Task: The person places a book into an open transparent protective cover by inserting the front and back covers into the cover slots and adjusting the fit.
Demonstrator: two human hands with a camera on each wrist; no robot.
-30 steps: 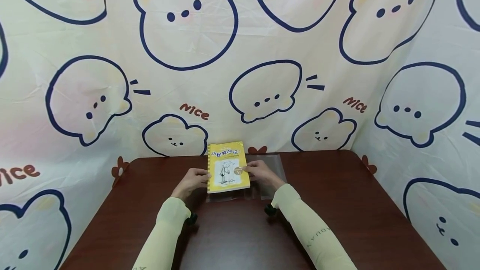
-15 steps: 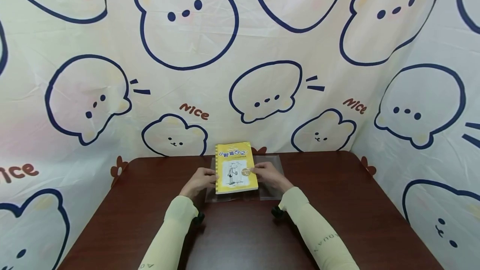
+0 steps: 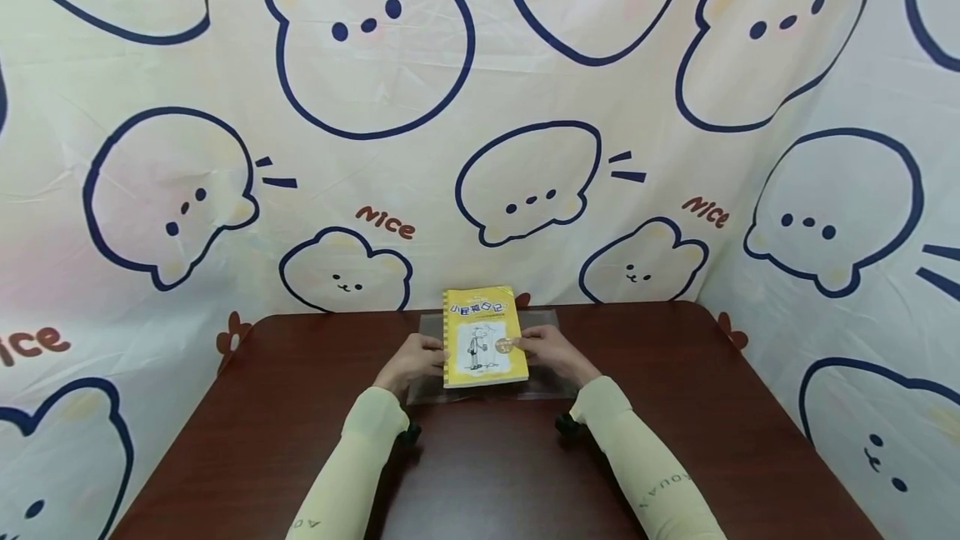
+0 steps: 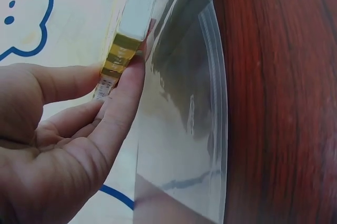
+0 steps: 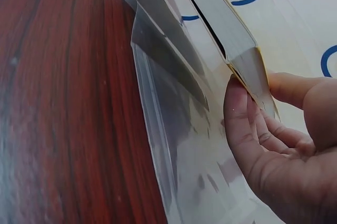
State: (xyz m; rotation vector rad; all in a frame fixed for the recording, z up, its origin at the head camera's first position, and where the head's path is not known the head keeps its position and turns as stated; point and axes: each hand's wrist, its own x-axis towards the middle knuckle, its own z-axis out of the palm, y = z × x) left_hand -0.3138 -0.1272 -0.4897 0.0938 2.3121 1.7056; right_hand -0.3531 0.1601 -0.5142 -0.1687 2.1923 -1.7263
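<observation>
Pinching the yellow book [image 3: 486, 337] by opposite edges, both hands [image 3: 411, 360] [image 3: 559, 351] have sideways room over the table [image 3: 675, 373]

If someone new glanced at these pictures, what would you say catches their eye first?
Probably the bright yellow book, held at its sides by the left hand and right hand, above clear plastic on the brown table. Next, likely the pale backdrop behind it, printed with big blue-outlined bears.

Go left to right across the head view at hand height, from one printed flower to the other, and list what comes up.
Left printed flower → left hand → yellow book → right hand → right printed flower.
</observation>
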